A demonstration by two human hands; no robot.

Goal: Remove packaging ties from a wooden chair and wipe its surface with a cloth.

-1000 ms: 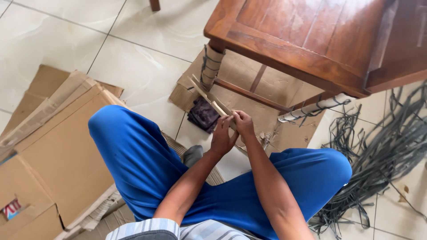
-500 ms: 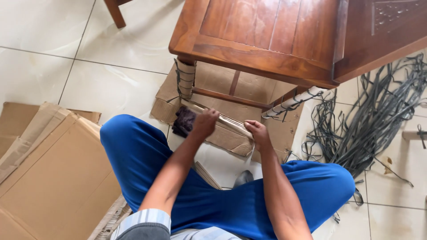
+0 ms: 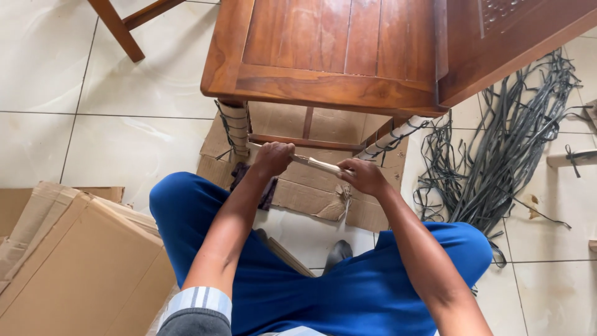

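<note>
Viewpoint: looking down from the head of a person who is sitting on the tiled floor (image 3: 124, 137), knees in blue trousers (image 3: 348, 292) spread apart.
Left hand (image 3: 273, 158): curling shut around one end of a thin pale strip (image 3: 314, 164), just beside the chair's wrapped front leg.
Right hand (image 3: 364, 176): pinching the strip's other end, fingers closed over it.
Strip: running nearly level between the two hands, pulled straight, in front of the chair's lower rail; it seems to be held taut so it can be worked around the leg.
Chair (image 3: 336, 56): brown wood, standing on flattened cardboard (image 3: 311, 186), probably to protect the floor.
Leg (image 3: 235, 127): bound with dark bands over pale wrapping; a second wrapped leg is slanting at right.
Straps (image 3: 516, 143): a loose heap of dark straps is lying on the tiles to the right, within reach.
Boxes (image 3: 81, 261): folded cardboard is lying at left.
Hidden: the strip's left end is disappearing toward the leg; whether it is attached there cannot be told. A dark object under the left hand is hard to make out. The chair's back is cut off by the frame.
</note>
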